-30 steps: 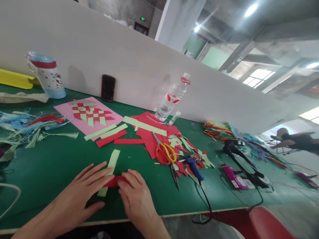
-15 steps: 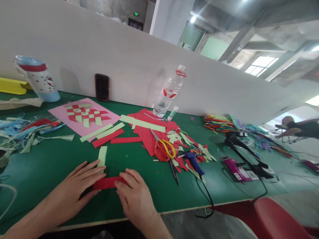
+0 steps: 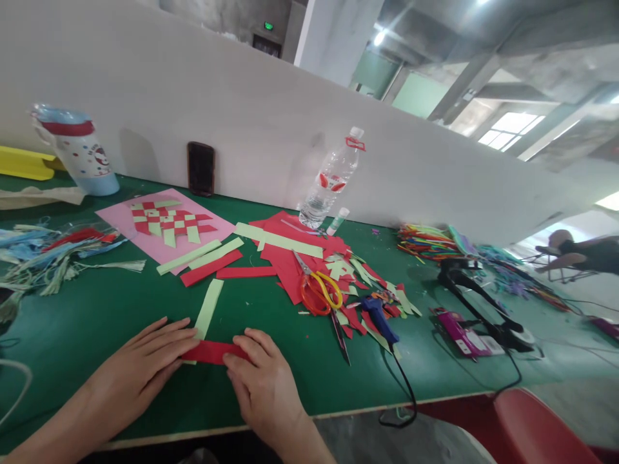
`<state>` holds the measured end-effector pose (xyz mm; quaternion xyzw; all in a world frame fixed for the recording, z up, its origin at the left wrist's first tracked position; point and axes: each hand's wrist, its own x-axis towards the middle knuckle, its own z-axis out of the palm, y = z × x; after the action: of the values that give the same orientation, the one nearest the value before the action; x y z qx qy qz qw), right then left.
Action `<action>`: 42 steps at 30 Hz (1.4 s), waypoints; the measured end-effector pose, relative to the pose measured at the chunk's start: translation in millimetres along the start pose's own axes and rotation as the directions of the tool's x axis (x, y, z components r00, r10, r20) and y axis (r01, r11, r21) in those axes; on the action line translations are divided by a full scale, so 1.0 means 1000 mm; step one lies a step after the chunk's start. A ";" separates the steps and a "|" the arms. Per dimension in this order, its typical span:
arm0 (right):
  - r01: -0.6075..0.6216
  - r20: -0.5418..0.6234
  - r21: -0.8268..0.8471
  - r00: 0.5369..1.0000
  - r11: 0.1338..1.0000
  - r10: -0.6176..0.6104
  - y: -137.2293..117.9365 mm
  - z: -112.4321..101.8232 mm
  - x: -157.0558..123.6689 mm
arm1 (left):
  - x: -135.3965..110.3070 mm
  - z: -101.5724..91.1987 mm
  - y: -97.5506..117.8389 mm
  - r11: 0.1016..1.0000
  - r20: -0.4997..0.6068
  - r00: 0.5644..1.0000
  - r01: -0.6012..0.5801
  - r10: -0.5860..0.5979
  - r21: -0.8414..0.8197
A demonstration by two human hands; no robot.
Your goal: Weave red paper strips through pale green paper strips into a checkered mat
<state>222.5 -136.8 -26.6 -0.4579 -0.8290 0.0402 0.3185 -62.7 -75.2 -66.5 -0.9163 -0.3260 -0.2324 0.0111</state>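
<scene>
A red paper strip (image 3: 210,352) lies crosswise on the green table between my hands. My left hand (image 3: 152,357) has its fingers and thumb closed at the strip's left end. At the right end, my right hand (image 3: 264,370) pinches the strip with bent fingers. A pale green paper strip (image 3: 209,309) passes under the red one, tilted to the right at its far end; a bit of it shows below. Beyond my hands lie loose red strips (image 3: 211,268) and pale green strips (image 3: 216,253). A woven red-and-green paper piece (image 3: 167,222) rests on a pink sheet (image 3: 126,227).
Scissors (image 3: 320,290) lie on red paper (image 3: 285,278) with scraps around. To their right are a blue glue gun (image 3: 380,317) with a cord, a black stand (image 3: 476,303) and a purple box (image 3: 463,334). A water bottle (image 3: 331,180), phone (image 3: 200,169) and flask (image 3: 80,151) stand by the wall.
The pale green strip has swung, its far end shifting to the right, so it now slants under the red strip. My left fingers have come off it and closed nearer the red strip's end.
</scene>
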 end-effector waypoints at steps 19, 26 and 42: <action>0.060 0.143 0.006 0.988 0.998 -0.060 0.008 -0.022 0.026 | -0.026 -0.012 0.026 0.976 -0.059 0.996 -0.060 0.074 0.209; 0.369 0.384 -0.033 0.863 0.929 -0.329 0.038 0.003 0.086 | -0.007 -0.020 0.043 0.977 -0.088 0.992 -0.075 0.094 0.199; 0.391 0.399 0.058 0.834 0.919 -0.380 0.056 0.022 0.096 | -0.025 0.002 0.044 0.984 0.033 0.998 -0.059 0.054 0.165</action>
<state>214.5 -23.9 -17.1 -0.2675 -0.9520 0.0582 0.1367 -52.2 -124.3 -73.2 -0.9243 -0.3182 -0.1907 0.0893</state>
